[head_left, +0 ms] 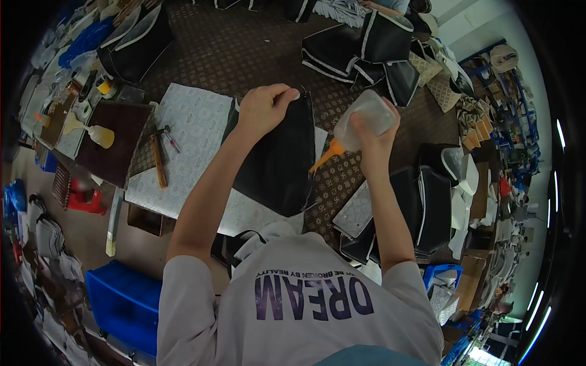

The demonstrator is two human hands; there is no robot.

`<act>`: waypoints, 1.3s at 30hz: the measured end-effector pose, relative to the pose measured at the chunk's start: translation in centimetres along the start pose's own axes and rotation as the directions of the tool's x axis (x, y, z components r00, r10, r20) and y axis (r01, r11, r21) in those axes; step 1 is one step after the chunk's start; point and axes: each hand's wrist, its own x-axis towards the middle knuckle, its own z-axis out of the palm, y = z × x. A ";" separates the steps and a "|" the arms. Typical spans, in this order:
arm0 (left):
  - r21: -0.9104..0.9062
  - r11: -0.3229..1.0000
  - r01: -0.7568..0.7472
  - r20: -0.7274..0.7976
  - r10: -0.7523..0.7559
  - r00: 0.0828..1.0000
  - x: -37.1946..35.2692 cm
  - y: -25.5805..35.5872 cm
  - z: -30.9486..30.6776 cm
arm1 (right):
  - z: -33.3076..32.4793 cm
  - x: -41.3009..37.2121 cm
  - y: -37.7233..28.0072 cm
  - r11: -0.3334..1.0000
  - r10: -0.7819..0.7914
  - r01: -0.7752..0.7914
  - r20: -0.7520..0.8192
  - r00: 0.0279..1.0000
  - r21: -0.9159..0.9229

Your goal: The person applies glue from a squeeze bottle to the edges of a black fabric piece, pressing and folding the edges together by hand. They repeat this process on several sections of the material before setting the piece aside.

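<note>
My right hand (379,125) is wrapped round a translucent squeeze bottle (366,121). The bottle tilts down to the left, and its orange nozzle (326,156) points at the right edge of a black panel (278,158). My left hand (265,108) is closed at the panel's top part, fingers pressed together near a small white spot; what they pinch is too small to make out. The panel lies on a white patterned board (189,116). A hammer (159,155) with a wooden handle lies on the board to the left.
Black pieces with white edges (360,52) are piled at the upper right, with more black pieces (434,207) at the right. A yellow glue bottle (101,136) lies on a dark board (116,160) at the left. A blue crate (122,305) stands at the lower left. Another person's arm (383,7) shows at the top.
</note>
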 end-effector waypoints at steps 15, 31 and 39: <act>-0.092 0.995 -0.025 -0.029 0.023 0.999 3.4 -2.2 -3.4 | -3.5 -0.7 1.9 0.981 0.100 -0.112 0.085 0.991 0.160; 0.663 0.553 -0.504 0.258 0.463 0.848 24.6 -25.3 -33.3 | -1.4 -4.7 -1.3 0.868 0.475 0.000 -0.832 0.286 0.496; 0.886 0.385 -0.260 0.292 -0.026 0.956 25.8 -37.5 -39.0 | -12.4 -13.9 5.3 0.961 0.239 0.085 -0.942 0.238 0.265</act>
